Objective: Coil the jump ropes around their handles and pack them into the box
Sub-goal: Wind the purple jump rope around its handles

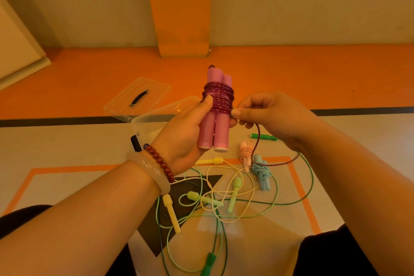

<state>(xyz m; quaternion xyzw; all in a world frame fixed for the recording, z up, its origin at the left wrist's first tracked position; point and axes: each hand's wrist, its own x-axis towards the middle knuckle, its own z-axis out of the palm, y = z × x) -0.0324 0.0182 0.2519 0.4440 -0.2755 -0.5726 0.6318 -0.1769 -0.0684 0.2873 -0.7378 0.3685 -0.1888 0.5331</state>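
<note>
- The pink handles [214, 132] stand upright, side by side, in the left hand [183, 134], which grips them in the air in front of the clear box [154, 116]; its thumb presses the purple coil [220, 98].
- The right hand [268, 114] pinches the loose rope tail [258, 141] just beside the coil.
- Pull the tail taut and lay each turn snug against the last.
- Tuck the end under a turn so it cannot spring loose.
</note>
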